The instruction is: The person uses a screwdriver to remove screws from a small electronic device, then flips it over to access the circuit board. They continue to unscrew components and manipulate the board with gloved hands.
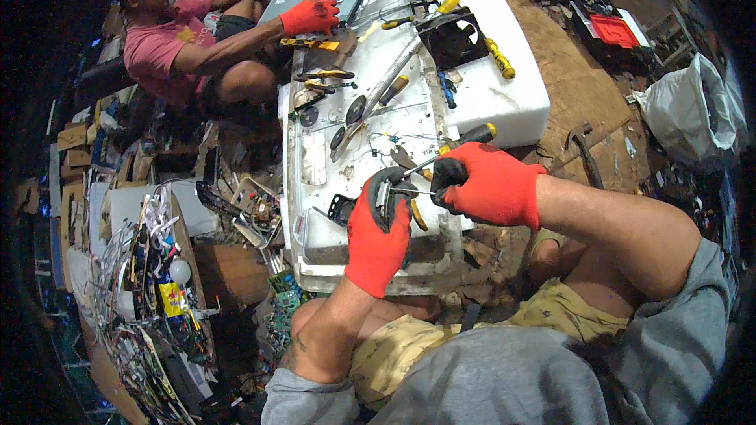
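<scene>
My left hand (372,242), in a red glove with dark palm and fingers, is closed around a small silvery metal part (383,195). My right hand (490,187), gloved alike, grips a screwdriver (413,191); its thin shaft points left to the metal part, and the fist hides its handle. Just beyond the right hand lies a larger screwdriver (471,137) with a yellow and black handle. Under and beside my left hand are a black bracket-like piece (341,209) and a yellow-handled tool (418,216), partly covered. Pliers (403,159) rest beyond the left fingers.
A long white panel (315,256) serves as worktop, strewn with tools and small parts. Across it, a person (177,51) in red gloves handles a flat grey device (303,1). Scrap wires (150,267) pile up at left. A hammer (584,156) and white sack (681,102) are at right.
</scene>
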The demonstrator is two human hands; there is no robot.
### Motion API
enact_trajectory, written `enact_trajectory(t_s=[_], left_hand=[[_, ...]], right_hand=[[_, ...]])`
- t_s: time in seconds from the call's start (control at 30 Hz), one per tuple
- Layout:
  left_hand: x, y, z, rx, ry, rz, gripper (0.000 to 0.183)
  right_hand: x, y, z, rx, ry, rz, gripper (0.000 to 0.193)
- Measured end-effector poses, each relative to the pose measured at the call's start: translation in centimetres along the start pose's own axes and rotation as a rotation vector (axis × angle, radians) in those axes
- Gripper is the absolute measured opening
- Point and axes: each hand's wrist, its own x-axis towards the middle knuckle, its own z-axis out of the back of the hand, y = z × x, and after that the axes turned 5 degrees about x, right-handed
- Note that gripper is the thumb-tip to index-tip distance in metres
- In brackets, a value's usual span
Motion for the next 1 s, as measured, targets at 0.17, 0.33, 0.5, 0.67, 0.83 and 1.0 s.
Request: enact_trajectory(t_s=[0.17,0.33,0.5,0.67,0.83,1.0], left_hand=[[0.1,0.3,-0.2,0.027,0.045,-0.003,0.03],[0.0,0.4,-0.3,0.031,0.04,-0.059,0.03],[-0.1,-0.4,0.0,-0.058,0.033,0.024,0.032],[0.0,-0.6,0.2,-0.008,0.01,0.032,0.036],[-0.1,-0.7,0.4,-0.039,0.036,0.044,0.036],[-0.1,-1.1,0.3,-0.061,0.047,0.081,0.034]], right_hand=[[-0.7,0.1,-0.8,-0.093,-0.165,0.109,0.02],[-1.4,0.1,-1.8,-0.287,-0.259,0.234,0.019],[-1.6,0.9,-1.9,-0.469,-0.31,0.295,0.025],[-1.2,0.7,-1.9,-0.379,-0.328,0.371,0.025],[-1.0,0.4,-1.7,-0.393,-0.24,0.378,0.025],[-0.9,0.3,-1.3,-0.391,-0.221,0.331,0.023]])
